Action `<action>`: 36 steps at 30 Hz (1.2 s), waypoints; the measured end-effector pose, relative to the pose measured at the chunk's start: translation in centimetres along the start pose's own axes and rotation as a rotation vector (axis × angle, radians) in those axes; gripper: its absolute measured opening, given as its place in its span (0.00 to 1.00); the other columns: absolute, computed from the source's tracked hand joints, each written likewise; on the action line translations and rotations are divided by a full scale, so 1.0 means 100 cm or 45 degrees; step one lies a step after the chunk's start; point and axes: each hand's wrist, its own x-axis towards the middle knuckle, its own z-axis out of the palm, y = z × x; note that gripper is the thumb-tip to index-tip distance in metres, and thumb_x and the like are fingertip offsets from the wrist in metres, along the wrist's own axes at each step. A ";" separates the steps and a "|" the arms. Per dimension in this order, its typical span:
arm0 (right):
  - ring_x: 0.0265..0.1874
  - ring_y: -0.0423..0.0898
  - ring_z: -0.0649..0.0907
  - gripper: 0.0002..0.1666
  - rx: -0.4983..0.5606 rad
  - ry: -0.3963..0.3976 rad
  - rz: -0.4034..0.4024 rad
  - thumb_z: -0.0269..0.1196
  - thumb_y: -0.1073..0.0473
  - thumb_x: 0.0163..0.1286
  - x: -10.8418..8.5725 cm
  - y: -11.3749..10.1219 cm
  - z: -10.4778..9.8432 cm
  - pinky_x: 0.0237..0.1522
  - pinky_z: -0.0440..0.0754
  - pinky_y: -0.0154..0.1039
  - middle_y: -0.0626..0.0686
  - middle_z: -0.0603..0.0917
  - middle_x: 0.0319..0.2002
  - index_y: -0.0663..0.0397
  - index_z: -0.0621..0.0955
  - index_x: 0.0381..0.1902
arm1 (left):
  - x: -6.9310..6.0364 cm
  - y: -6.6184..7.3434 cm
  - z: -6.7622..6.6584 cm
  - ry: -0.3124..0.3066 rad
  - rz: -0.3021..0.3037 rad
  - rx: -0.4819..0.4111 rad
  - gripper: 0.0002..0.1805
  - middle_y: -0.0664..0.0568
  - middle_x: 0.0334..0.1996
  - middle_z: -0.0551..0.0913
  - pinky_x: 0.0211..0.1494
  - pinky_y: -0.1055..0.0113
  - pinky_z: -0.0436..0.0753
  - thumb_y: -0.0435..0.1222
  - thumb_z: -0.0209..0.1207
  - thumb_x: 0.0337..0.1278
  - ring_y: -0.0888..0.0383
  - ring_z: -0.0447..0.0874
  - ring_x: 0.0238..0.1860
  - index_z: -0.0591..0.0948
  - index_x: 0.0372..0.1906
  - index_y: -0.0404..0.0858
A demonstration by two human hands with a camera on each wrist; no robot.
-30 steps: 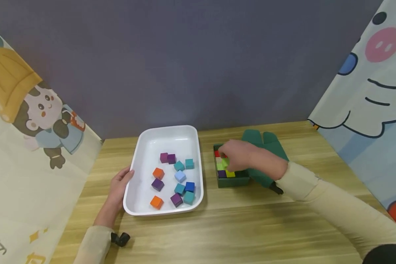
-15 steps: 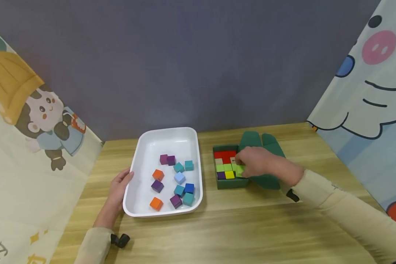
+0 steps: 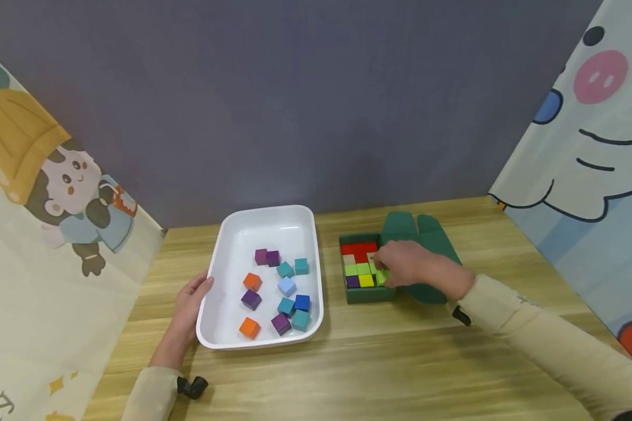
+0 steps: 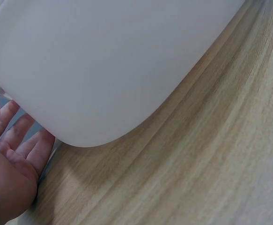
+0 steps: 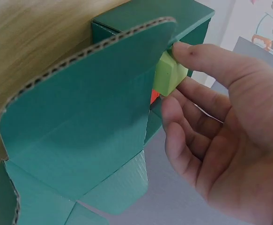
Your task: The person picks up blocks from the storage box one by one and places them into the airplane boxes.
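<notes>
R hand (image 3: 406, 263): palm down over green box's (image 3: 371, 296) R side, fingers bent, grip closed on lt-green block (image 5: 166, 77), pinched betw. thumb + fingertip.
R arm (image 3: 526, 327): reaches in from lower R, passing open lid (image 3: 436, 293).
Lt-green block: at box's near R corner, just R of yellow cube (image 3: 366, 280); can't tell if seated.
L hand (image 3: 191, 301): grip holding white tray's (image 3: 265, 230) L edge, thumb on rim, fingers on outer side.
L arm (image 3: 150, 393): slants up from lower L, low over desk (image 3: 347, 374).
Tray: L of box, loose cubes (image 3: 250, 328) inside.
</notes>
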 end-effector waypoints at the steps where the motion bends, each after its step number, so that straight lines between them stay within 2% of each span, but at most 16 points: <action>1: 0.32 0.43 0.80 0.19 -0.005 0.003 -0.004 0.75 0.57 0.54 0.000 0.000 0.000 0.33 0.82 0.40 0.47 0.83 0.37 0.55 0.84 0.44 | 0.000 0.000 0.000 0.002 0.000 -0.001 0.35 0.47 0.56 0.77 0.47 0.67 0.83 0.51 0.57 0.66 0.62 0.81 0.45 0.65 0.70 0.36; 5: 0.33 0.44 0.81 0.19 -0.009 0.006 -0.015 0.74 0.57 0.54 0.003 0.000 0.000 0.33 0.82 0.41 0.48 0.84 0.38 0.55 0.84 0.44 | 0.000 0.000 -0.001 0.004 -0.008 -0.002 0.35 0.48 0.56 0.76 0.47 0.67 0.83 0.52 0.57 0.66 0.62 0.81 0.45 0.66 0.70 0.37; 12: 0.32 0.45 0.81 0.17 -0.002 0.014 -0.006 0.72 0.64 0.53 0.012 0.000 0.003 0.31 0.83 0.41 0.52 0.85 0.41 0.56 0.84 0.43 | 0.002 0.003 0.001 0.012 0.014 -0.006 0.35 0.53 0.52 0.78 0.47 0.67 0.83 0.51 0.57 0.66 0.63 0.81 0.44 0.66 0.70 0.37; 15: 0.30 0.43 0.79 0.16 -0.011 0.014 -0.010 0.71 0.66 0.53 0.015 0.001 0.005 0.29 0.82 0.39 0.52 0.85 0.41 0.57 0.85 0.42 | 0.002 0.004 0.002 0.015 0.013 0.003 0.34 0.50 0.54 0.78 0.47 0.67 0.83 0.51 0.57 0.67 0.63 0.81 0.44 0.66 0.70 0.37; 17: 0.26 0.41 0.75 0.14 -0.009 0.010 -0.012 0.70 0.67 0.52 0.016 0.001 0.006 0.25 0.77 0.36 0.49 0.83 0.37 0.56 0.85 0.40 | 0.001 0.004 0.002 0.013 0.013 0.012 0.33 0.47 0.56 0.77 0.47 0.68 0.83 0.50 0.56 0.67 0.63 0.81 0.44 0.66 0.70 0.36; 18: 0.23 0.40 0.72 0.13 -0.008 0.007 -0.013 0.70 0.67 0.52 0.016 0.001 0.007 0.22 0.72 0.35 0.47 0.82 0.33 0.55 0.84 0.37 | 0.001 0.004 0.002 0.013 0.013 0.017 0.33 0.46 0.57 0.76 0.47 0.68 0.83 0.50 0.56 0.68 0.63 0.81 0.44 0.66 0.70 0.36; 20: 0.18 0.39 0.62 0.09 -0.014 0.001 -0.025 0.69 0.68 0.52 0.018 0.001 0.008 0.18 0.60 0.34 0.43 0.71 0.22 0.53 0.80 0.27 | 0.001 0.004 0.002 0.015 0.012 0.026 0.34 0.44 0.59 0.75 0.47 0.68 0.83 0.51 0.56 0.68 0.63 0.81 0.44 0.66 0.70 0.37; 22: 0.17 0.41 0.54 0.14 -0.010 0.007 -0.034 0.69 0.70 0.51 0.020 0.001 0.009 0.19 0.51 0.36 0.43 0.58 0.18 0.49 0.74 0.21 | 0.001 0.004 0.002 0.018 0.017 0.027 0.34 0.45 0.58 0.75 0.47 0.68 0.83 0.52 0.56 0.67 0.63 0.81 0.44 0.67 0.70 0.37; 25: 0.18 0.42 0.48 0.24 -0.034 0.014 -0.086 0.64 0.73 0.53 0.023 -0.001 0.011 0.20 0.46 0.37 0.44 0.48 0.18 0.46 0.64 0.15 | 0.002 0.003 0.001 0.019 0.028 0.019 0.34 0.47 0.57 0.76 0.46 0.68 0.83 0.52 0.56 0.67 0.63 0.81 0.44 0.66 0.70 0.37; 29: 0.19 0.42 0.48 0.27 -0.069 0.033 -0.133 0.59 0.77 0.52 0.025 -0.003 0.012 0.20 0.45 0.37 0.43 0.48 0.15 0.44 0.61 0.11 | 0.003 0.000 -0.001 0.014 0.002 0.006 0.34 0.45 0.59 0.75 0.47 0.68 0.83 0.51 0.56 0.67 0.63 0.81 0.44 0.66 0.70 0.38; 36: 0.19 0.43 0.47 0.30 -0.111 0.033 -0.077 0.64 0.75 0.51 0.025 -0.006 0.011 0.20 0.45 0.38 0.45 0.46 0.17 0.44 0.57 0.12 | 0.003 -0.002 -0.001 -0.013 -0.041 -0.003 0.35 0.40 0.65 0.68 0.49 0.67 0.82 0.53 0.56 0.67 0.63 0.81 0.46 0.64 0.72 0.40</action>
